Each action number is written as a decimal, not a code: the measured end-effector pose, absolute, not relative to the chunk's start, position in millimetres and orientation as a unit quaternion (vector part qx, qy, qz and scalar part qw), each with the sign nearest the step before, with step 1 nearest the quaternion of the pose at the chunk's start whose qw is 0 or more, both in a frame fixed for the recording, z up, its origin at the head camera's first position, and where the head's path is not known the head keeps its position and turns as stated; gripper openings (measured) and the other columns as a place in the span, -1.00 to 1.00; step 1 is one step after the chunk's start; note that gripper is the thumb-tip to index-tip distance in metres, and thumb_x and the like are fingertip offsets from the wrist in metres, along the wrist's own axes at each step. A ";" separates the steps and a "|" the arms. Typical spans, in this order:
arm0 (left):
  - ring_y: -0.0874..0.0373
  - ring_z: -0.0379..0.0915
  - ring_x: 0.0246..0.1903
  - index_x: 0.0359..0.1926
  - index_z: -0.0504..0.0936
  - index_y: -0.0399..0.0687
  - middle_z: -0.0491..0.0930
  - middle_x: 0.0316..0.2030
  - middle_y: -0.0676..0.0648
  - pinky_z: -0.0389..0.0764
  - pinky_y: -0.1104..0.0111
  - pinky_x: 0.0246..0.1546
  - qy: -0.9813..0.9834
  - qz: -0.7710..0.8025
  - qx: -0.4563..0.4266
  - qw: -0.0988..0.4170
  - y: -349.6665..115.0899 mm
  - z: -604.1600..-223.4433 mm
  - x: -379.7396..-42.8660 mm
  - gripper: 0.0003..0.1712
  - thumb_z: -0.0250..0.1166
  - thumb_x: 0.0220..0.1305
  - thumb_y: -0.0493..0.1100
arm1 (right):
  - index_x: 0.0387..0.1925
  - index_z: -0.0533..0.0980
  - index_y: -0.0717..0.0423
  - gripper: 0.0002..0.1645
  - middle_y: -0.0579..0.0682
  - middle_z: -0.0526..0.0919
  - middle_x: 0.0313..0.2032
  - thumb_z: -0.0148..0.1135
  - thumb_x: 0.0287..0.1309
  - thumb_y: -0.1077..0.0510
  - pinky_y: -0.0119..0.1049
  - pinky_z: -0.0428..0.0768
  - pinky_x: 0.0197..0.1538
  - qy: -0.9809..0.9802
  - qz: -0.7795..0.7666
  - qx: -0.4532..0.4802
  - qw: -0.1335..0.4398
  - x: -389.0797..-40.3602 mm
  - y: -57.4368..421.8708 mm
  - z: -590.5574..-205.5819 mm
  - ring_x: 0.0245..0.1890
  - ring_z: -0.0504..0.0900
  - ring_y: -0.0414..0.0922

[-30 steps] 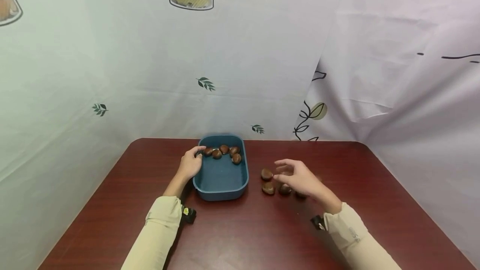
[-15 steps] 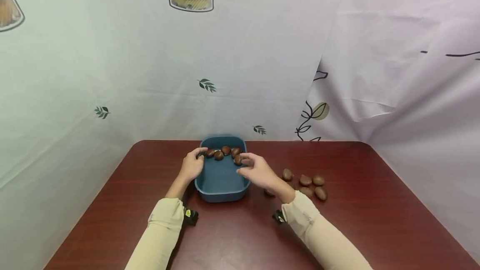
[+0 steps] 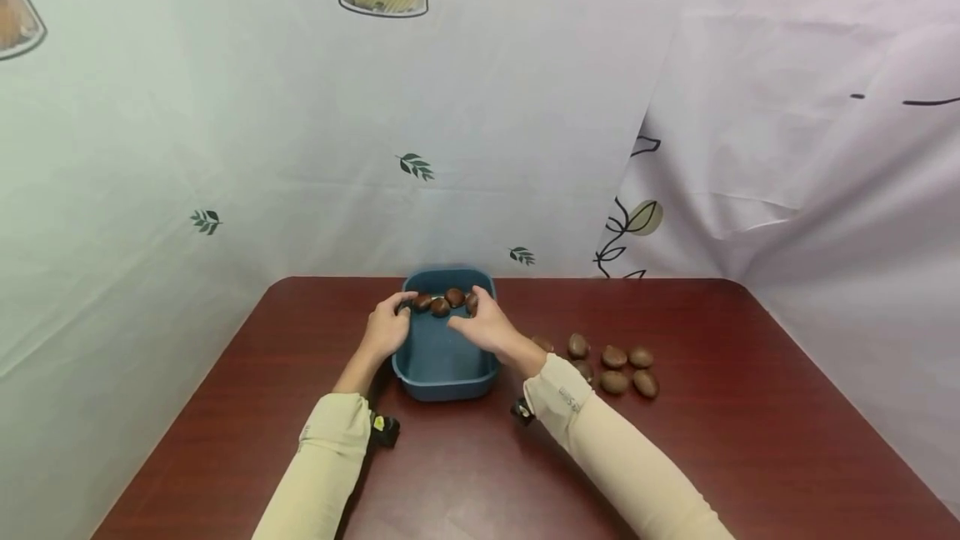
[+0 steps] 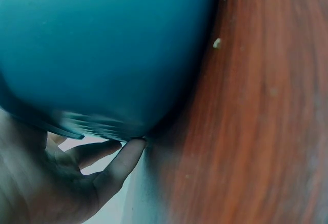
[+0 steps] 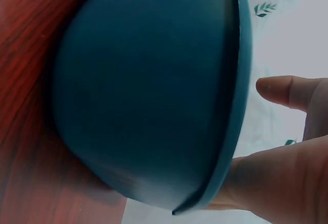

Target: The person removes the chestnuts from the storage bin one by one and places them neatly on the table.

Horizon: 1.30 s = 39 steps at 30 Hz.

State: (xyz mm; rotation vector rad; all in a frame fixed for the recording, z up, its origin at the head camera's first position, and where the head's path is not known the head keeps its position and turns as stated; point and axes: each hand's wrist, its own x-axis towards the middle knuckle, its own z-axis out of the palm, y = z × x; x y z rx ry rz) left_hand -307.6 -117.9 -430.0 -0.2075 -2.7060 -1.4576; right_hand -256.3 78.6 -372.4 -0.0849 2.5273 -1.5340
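My left hand (image 3: pixel 386 329) grips the left rim of a blue rectangular plastic bin (image 3: pixel 442 392); in the left wrist view, fingers (image 4: pixel 120 165) touch the bin's outer wall (image 4: pixel 102 44). Over the bin's right rim reaches my right hand (image 3: pixel 489 327), thumb and index finger apart. Nothing shows between them, though the right wrist view hides its other fingers behind the bin wall (image 5: pixel 148 80). Inside the bin, several brown chestnuts (image 3: pixel 440 307) lie toward the far end, one partly covered by the right hand. More chestnuts (image 3: pixel 613 382) lie loose on the table to the right.
The dark red wooden table (image 3: pixel 720 440) has rounded far corners. A white cloth backdrop (image 3: pixel 315 107) with leaf prints hangs right behind it, close to the bin's far side. My right sleeve (image 3: pixel 600 440) passes in front of the loose chestnuts.
My right hand has moved left from the loose chestnuts to above the bin, and its thumb and index finger are now spread. The left hand has stayed on the rim.
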 end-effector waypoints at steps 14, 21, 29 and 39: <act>0.08 0.14 -0.62 0.32 0.48 -0.09 0.53 0.11 -0.29 0.35 0.19 -0.35 -0.875 -0.478 -0.068 0.033 -116.7 -434.6 -308.1 -0.55 -0.09 0.52 -0.23 | 0.55 -0.16 0.20 0.09 0.21 0.04 0.50 0.26 0.27 -0.04 0.19 0.28 0.30 0.851 -0.505 0.016 0.143 -267.3 67.5 -379.3 0.44 0.14 0.18; 0.11 0.12 -0.65 0.32 0.47 -0.09 0.53 0.09 -0.32 0.34 0.21 -0.39 -0.876 -0.477 -0.067 0.035 -117.1 -433.9 -308.6 -0.54 -0.09 0.51 -0.24 | 0.52 -0.05 0.23 0.04 0.22 0.16 0.45 0.29 0.22 -0.02 0.18 0.32 0.27 0.852 -0.507 0.030 0.128 -273.0 65.5 -385.2 0.38 0.24 0.18; 0.12 0.07 -0.67 0.33 0.47 -0.10 0.49 0.18 -0.28 0.31 0.22 -0.44 -0.876 -0.476 -0.067 0.034 -119.1 -432.7 -307.9 -0.54 -0.09 0.51 -0.23 | 0.52 0.02 0.23 -0.03 0.24 0.17 0.44 0.24 0.26 -0.01 0.14 0.32 0.28 0.851 -0.503 0.001 0.149 -283.1 63.7 -397.3 0.39 0.24 0.17; 0.10 0.13 -0.62 0.32 0.48 -0.08 0.51 0.15 -0.28 0.31 0.22 -0.40 -0.875 -0.477 -0.067 0.033 -118.7 -431.8 -308.8 -0.55 -0.07 0.51 -0.24 | 0.39 0.28 0.26 -0.32 0.24 0.38 0.30 0.19 0.28 0.19 -0.05 0.60 0.03 0.779 -0.597 -0.040 0.188 -285.7 60.6 -408.4 0.17 0.54 0.14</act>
